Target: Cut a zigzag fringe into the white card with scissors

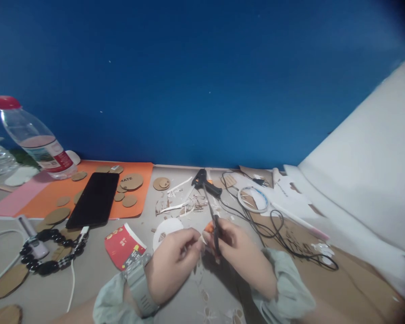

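In the head view my right hand [234, 245] is closed around scissors [216, 229] with black and orange handles, their narrow blades pointing away from me. Close on its left, my left hand [177, 261] pinches a small pale scrap [203, 240], perhaps paper; the fingers cover most of it. Beyond my left hand lies a white disc [168, 228] with a dark print. To the left is a red printed paper piece [124, 246] with a curved edge. A black glue gun [205, 183] rests past the scissor tips, close to the blue wall.
Thin cut scraps [192, 204] litter the middle. A black cord [276, 229] and a tape roll [253, 199] lie right. Left are a phone [94, 200], a beaded bracelet [50, 265], cardboard discs [132, 181] on orange paper [147, 186], and an upright bottle [37, 139].
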Demonstrator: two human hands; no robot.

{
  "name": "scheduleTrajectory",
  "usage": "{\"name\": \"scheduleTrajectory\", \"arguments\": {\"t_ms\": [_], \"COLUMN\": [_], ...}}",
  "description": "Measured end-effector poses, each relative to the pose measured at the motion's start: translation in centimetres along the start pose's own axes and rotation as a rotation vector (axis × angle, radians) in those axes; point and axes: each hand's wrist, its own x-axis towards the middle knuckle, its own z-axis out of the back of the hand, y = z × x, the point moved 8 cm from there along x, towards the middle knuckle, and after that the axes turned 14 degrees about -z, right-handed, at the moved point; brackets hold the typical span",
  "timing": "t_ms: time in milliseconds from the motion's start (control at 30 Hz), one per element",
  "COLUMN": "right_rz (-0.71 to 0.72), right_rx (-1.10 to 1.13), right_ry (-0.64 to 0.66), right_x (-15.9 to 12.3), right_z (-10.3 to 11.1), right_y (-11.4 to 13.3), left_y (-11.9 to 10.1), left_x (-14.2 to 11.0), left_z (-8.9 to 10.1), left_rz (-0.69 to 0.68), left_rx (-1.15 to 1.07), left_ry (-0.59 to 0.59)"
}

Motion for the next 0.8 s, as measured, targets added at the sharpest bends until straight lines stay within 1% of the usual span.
{"name": "scheduleTrajectory", "arguments": {"t_ms": [67, 100, 133, 200, 267, 367, 433, 533, 600, 667, 733, 800], "right_rz": [-0.017, -0.048, -0.088, -0.155, -0.168, -0.166, -0.163, -0.156, -0.15, -0.112, -0.077, -0.09], "right_rx": [0.012, 0.02, 0.027, 0.042, 0.024, -0.052, -0.093, -0.129, -0.133, -0.13, -0.133, -0.141], "right_ry": [0.018, 0.054, 0.108, 0.256, 0.377, 0.481, 0.493, 0.458, 0.432, 0.405, 0.4, 0.405], "right_x": [-0.2, -0.2, -0.3, -0.8, -1.3, -2.0, -2.1, -2.0, -1.8, -1.7, -1.7, -1.7], "right_z": [-0.1, -0.4, -0.8, -2.1, -3.1, -3.9, -4.1, -4.0, -4.0, -3.9, -4.0, -4.0], "right_y": [-0.1, -0.3, -0.6, -1.0, -1.1, -1.2, -1.4, -1.7, -1.9, -1.9, -1.8, -1.9], "left_y": [-0.1, -0.2, -0.2, 0.1, 0.4, 0.8, 0.9, 0.7, 0.6, 0.4, 0.3, 0.2], "left_x": [-0.1, -0.1, -0.2, -0.3, -0.4, -0.5, -0.5, -0.5, -0.4, -0.4, -0.3, -0.2], "left_z": [0.3, 0.6, 0.9, 1.4, 1.9, 2.1, 2.1, 2.1, 2.1, 2.2, 2.2, 2.3], "left_rz": [-0.01, -0.014, -0.013, 0.001, 0.019, 0.031, 0.029, 0.017, 0.01, 0.003, 0.003, 0.003], "left_rx": [-0.055, -0.088, -0.121, -0.168, -0.189, -0.195, -0.205, -0.203, -0.186, -0.165, -0.149, -0.132], "left_ry": [-0.036, -0.066, -0.1, -0.165, -0.213, -0.24, -0.241, -0.246, -0.246, -0.25, -0.253, -0.249]}}
